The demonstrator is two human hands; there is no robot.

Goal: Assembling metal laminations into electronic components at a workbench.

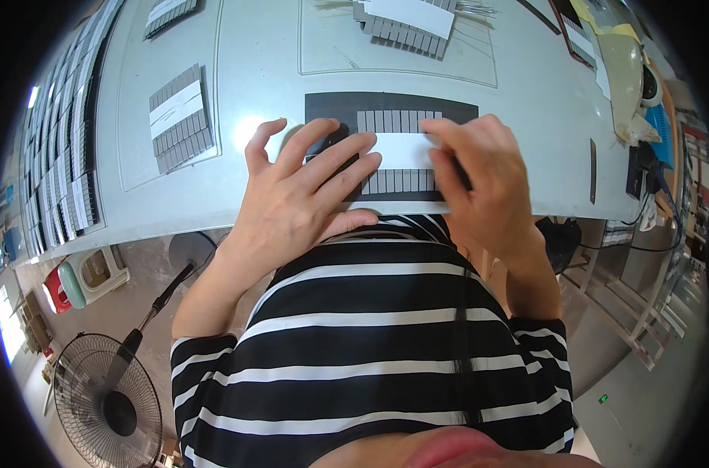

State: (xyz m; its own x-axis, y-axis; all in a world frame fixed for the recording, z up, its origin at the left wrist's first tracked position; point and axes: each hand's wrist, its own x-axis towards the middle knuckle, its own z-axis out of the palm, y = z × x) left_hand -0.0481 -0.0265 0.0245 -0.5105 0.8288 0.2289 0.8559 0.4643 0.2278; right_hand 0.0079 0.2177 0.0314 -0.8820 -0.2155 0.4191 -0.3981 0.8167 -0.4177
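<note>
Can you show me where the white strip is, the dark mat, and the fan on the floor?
white strip (401,150), head view, on its bare middle between the two hands.
dark mat (335,104), head view, on its upper left part.
fan (108,402), head view, on its round wire guard.

Black-and-white horizontally striped top (370,343), short sleeves ending above elbows; forearms bare; hands ungloved, no rings visible.

Grey strips (397,121) under white tape band (401,150), black mat (331,105), black-and-white striped shirt (370,351)
</note>
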